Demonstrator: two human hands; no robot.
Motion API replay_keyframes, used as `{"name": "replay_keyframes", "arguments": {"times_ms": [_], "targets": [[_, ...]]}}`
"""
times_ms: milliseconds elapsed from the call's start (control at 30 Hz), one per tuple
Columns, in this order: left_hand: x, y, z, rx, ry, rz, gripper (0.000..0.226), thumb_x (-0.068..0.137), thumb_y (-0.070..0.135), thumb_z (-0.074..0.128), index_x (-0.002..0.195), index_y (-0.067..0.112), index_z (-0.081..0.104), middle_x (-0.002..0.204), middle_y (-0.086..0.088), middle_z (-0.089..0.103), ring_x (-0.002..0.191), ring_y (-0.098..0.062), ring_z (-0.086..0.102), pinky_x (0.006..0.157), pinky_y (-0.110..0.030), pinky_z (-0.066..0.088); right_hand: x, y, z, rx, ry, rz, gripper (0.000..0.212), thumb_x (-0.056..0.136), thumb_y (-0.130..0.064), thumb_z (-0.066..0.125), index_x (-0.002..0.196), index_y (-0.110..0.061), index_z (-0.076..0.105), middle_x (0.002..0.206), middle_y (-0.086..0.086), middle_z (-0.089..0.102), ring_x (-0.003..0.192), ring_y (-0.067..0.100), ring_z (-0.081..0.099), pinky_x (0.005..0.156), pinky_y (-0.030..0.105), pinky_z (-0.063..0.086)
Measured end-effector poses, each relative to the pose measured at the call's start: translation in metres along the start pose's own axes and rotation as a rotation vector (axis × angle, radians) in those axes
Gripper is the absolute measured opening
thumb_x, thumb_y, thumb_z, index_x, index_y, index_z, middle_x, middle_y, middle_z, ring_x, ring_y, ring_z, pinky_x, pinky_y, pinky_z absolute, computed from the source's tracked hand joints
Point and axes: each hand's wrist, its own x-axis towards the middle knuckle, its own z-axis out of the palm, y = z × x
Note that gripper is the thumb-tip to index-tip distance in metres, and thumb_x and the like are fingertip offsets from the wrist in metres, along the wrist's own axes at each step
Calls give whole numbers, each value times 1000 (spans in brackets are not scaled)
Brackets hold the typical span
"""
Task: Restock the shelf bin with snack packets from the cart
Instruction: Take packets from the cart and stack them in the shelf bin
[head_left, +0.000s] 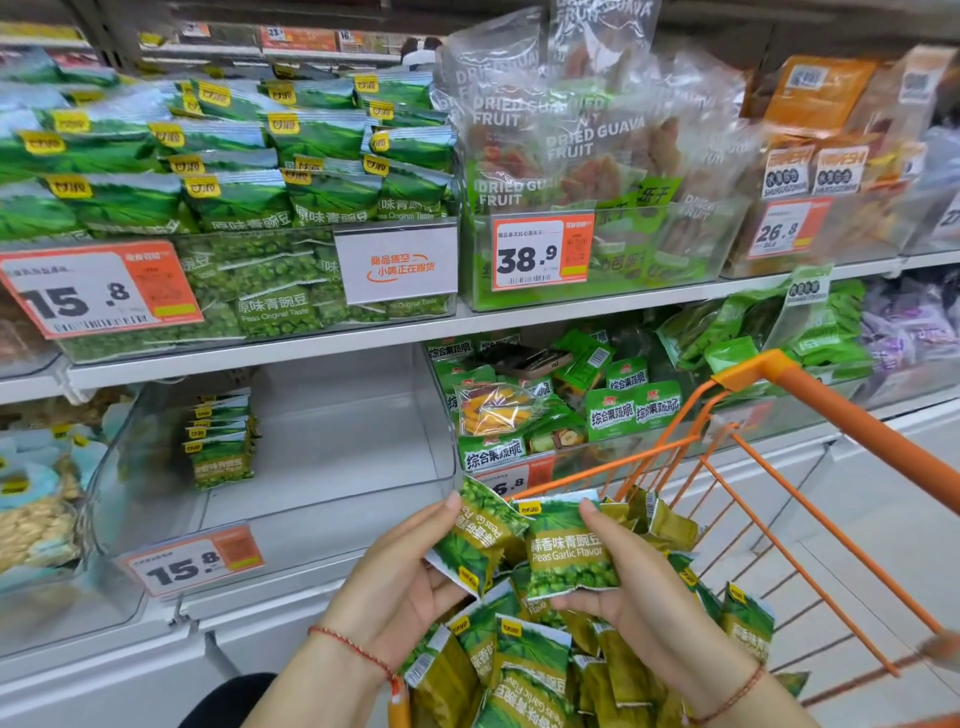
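Note:
My left hand (410, 577) holds a green garlic-pea packet (475, 535), turned upside down, thumb on its top. My right hand (628, 587) grips a second garlic-pea packet (569, 551), upright with its label facing me. Both hands hover over the orange wire cart (810, 519), where several more packets (524, 670) lie in a heap. To the left, on the lower shelf, stands the clear shelf bin (353, 452). It holds only a short row of the same packets (221, 441) at its back left.
Above the bin, a shelf carries bins of original-taste pea packets (260, 171) and dried guava bags (571, 156). A bin of mixed fruit-crisp packets (545, 410) sits right of the clear bin. Price tags reading 15.8 (192, 564) hang on the shelf edges.

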Motion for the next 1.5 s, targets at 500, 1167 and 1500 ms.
{"name": "replay_keyframes", "arguments": {"times_ms": [500,1167,1500], "targets": [[2,0,15,103,-82,-40,44,81,18,60,123,5,53,108,-20,69,96,-33,68,74,-38,59,9,15,-1,-180,-127,-76,112,59,-44,79,150,-16,21,150,3,31,112,12,60,71,25,57],[9,10,8,653,-87,217,32,75,3,74,102,9,60,81,-3,70,63,-10,66,53,-20,50,6,19,9,-8,-189,-21,77,68,-67,61,133,-29,51,145,-10,39,104,14,66,83,41,57],[7,-11,13,1114,248,542,68,71,44,77,127,38,40,109,24,45,104,1,49,84,-13,36,-1,20,28,3,-46,-65,94,74,-46,63,151,-16,17,155,0,20,75,2,70,89,39,54]]}}
